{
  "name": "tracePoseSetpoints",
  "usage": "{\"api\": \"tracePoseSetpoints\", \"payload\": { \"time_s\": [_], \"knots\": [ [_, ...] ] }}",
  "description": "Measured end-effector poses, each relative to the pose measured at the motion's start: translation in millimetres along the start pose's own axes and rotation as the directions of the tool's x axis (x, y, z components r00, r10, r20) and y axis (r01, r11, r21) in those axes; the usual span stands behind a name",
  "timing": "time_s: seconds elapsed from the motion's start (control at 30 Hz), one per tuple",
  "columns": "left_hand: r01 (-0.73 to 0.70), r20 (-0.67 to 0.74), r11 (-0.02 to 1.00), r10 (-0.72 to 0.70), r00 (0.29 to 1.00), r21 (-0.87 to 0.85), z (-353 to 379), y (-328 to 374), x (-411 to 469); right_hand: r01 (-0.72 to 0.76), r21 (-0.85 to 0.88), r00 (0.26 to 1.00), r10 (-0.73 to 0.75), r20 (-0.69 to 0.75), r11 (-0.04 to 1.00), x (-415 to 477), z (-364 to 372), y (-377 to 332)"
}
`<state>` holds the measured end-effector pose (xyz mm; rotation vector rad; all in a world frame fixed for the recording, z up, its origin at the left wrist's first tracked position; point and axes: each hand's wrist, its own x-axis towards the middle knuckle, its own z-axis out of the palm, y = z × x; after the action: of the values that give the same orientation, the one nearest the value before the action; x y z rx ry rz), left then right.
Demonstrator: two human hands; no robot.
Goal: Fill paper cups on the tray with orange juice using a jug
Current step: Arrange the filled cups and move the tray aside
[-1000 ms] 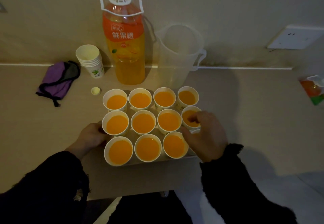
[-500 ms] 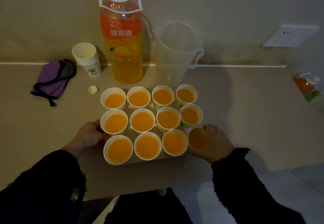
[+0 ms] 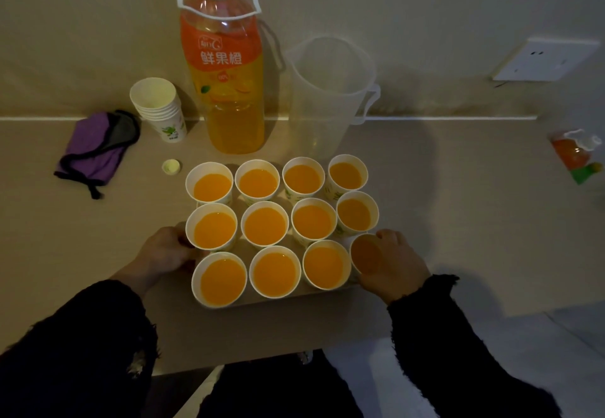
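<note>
Now, twelve full paper cups (image 3: 265,224) sat on the tray (image 3: 244,244), empty jug (image 3: 330,96) at its 12 o'clock, left hand (image 3: 167,250) gripping the 9 o'clock edge, right hand (image 3: 393,263) curled round the 4 o'clock cup (image 3: 365,254), so any jolt risked slopping juice (image 3: 222,280) from tight-packed neighbours.

Twelve cups (image 3: 265,226) stand in three rows of four on a tray (image 3: 240,249) near the table's (image 3: 458,221) front edge. Behind the tray stands a bottle (image 3: 229,90), with a jug (image 3: 327,96) to its right. Left of the bottle sits a cup stack (image 3: 160,109), with a cap (image 3: 171,166) before it and a pouch (image 3: 95,149) farther left.
</note>
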<state>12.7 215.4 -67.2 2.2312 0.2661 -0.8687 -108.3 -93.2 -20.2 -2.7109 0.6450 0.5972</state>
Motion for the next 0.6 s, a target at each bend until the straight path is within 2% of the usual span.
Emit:
{"api": "tracePoseSetpoints", "payload": {
  "time_s": [0.17,0.27,0.33,0.47,0.53,0.6],
  "knots": [
    [0.007,0.004,1.000,-0.007,1.000,-0.007,0.3,-0.1,0.4,0.016,-0.003,0.999,-0.016,0.046,1.000,-0.2,-0.9,2.0],
    [0.022,0.005,1.000,-0.022,1.000,-0.008,-0.2,0.0,2.2,-0.001,0.029,0.986,-0.004,0.165,1.000,-3.0,-16.6,3.6],
    [0.030,0.010,1.000,-0.030,0.999,0.000,-0.8,1.1,1.8,-0.033,0.110,0.979,0.010,0.203,0.993,-4.8,-33.9,10.3],
    [0.029,0.021,0.999,-0.028,0.999,-0.021,-0.2,3.3,0.6,-0.133,0.390,0.987,0.085,0.139,0.911,17.3,-68.3,37.0],
    [0.028,0.015,0.999,-0.028,1.000,-0.016,-0.3,3.8,0.2,-0.151,0.401,0.987,0.118,0.106,0.903,44.8,-76.3,46.2],
    [0.023,0.012,1.000,-0.023,1.000,-0.001,-0.7,4.7,-0.2,-0.175,0.409,0.978,0.109,0.178,0.896,72.0,-71.5,45.1]
  ]
}}
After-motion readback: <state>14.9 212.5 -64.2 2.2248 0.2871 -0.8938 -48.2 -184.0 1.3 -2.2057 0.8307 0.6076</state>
